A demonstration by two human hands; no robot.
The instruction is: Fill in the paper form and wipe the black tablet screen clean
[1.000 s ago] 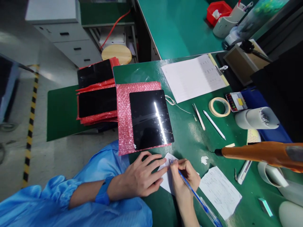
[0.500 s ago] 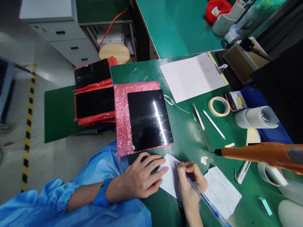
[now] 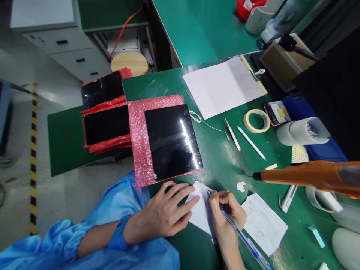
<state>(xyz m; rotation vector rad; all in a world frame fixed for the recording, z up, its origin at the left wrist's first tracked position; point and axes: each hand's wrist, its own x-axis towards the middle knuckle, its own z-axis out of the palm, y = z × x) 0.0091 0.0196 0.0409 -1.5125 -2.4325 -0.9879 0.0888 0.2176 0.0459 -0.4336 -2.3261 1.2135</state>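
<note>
My right hand (image 3: pixel 228 213) grips a blue ballpoint pen (image 3: pixel 235 227), its tip at the upper part of a small white sheet of paper (image 3: pixel 200 204). With fingers spread, my left hand (image 3: pixel 171 210) lies at the sheet's left edge, fingertips on the paper. Just beyond the hands is a black glass panel (image 3: pixel 173 142), which rests on pink bubble wrap (image 3: pixel 138 150). A torn piece of paper with handwriting (image 3: pixel 264 221) lies to the right of my right hand.
Clipboard papers (image 3: pixel 222 86), tweezers (image 3: pixel 232 135), a white pen (image 3: pixel 251 143) and a tape roll (image 3: pixel 257 120) lie farther back. An orange-handled tool (image 3: pixel 303 175) juts in from the right. Black panels (image 3: pixel 107 124) in red wrap are stacked at left, near a wooden stool (image 3: pixel 129 63).
The view has shifted slightly, so the bench objects sit a little farther left. Both hands keep nearly the same pose, pen tip still on the sheet.
</note>
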